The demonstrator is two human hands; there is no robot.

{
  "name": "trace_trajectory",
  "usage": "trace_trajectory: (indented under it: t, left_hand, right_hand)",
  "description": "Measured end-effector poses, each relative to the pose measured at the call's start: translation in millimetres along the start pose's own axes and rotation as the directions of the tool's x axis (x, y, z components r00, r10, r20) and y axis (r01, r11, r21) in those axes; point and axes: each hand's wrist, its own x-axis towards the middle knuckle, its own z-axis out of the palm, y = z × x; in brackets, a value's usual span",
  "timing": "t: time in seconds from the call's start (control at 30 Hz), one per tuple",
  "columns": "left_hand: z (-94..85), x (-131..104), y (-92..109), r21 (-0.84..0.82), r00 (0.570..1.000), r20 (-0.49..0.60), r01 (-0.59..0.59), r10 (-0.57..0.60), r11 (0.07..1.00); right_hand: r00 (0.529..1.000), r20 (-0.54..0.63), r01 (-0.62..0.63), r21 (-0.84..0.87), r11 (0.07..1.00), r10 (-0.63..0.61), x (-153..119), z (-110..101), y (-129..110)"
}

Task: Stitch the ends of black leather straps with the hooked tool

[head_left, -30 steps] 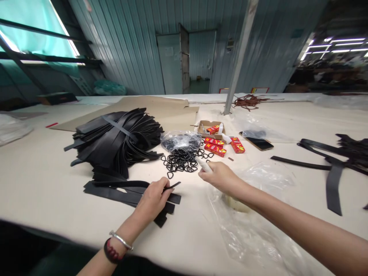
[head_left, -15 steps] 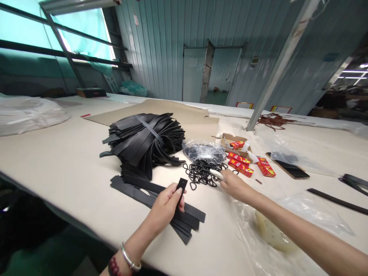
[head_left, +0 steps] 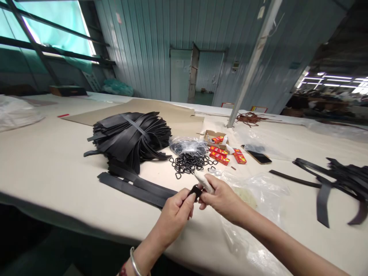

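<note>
Pinching a black strap (head_left: pixel 196 190) above the tabletop (head_left: pixel 69 176), apparently to steady its end, our left hand (head_left: pixel 174 211) keeps its fingers closed; our right (head_left: pixel 222 198) grips a white tool (head_left: pixel 204 182), black D-rings (head_left: pixel 186 164) lying beyond, likely for easy reach.

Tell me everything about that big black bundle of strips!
The big bundle of flat black strips looks like leather or something similar. A dark grey band crosses it, and the strips fan out with uneven ends. It lies on the cream-coloured table, left of a clear plastic bag. Neither the left hand nor the right hand touches it.
</note>
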Motion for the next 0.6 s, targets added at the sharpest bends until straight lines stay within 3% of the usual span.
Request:
trace_trajectory:
  t: [0.17,0.4,0.47,0.57,0.6]
  left_hand:
    - [8.8,-9.2,1.2,0.030,1.000,0.000,-0.001,0.001,1.000]
    - [18.4,-17.0,5.1,0.068,1.000,0.001,-0.019,0.019,0.998]
    - [20.5,-18.2,4.2,0.081,0.999,-0.018,-0.031,0.033,0.996]
    - [21.8,-20.7,3.6,0.111,0.996,-0.055,-0.062,0.068,0.992]
    - [21.7,-22.1,4.0,0.124,0.995,-0.057,-0.077,0.084,0.989]
  right_hand:
    - [0.991,-0.099,0.074,-0.149,0.986,-0.090,-22.5,-1.7,2.0]
    - [0.949,-0.196,0.126,-0.485,0.866,-0.248,-45.4,3.4,1.8]
    - [0.908,-0.166,0.210,-0.613,0.762,-0.384,-50.7,8.3,6.7]
    - [0.783,-0.094,0.366,-0.730,0.577,-0.615,-58.2,17.1,15.4]
    - [0.752,-0.083,0.405,-0.724,0.558,-0.654,-60.1,19.3,17.4]
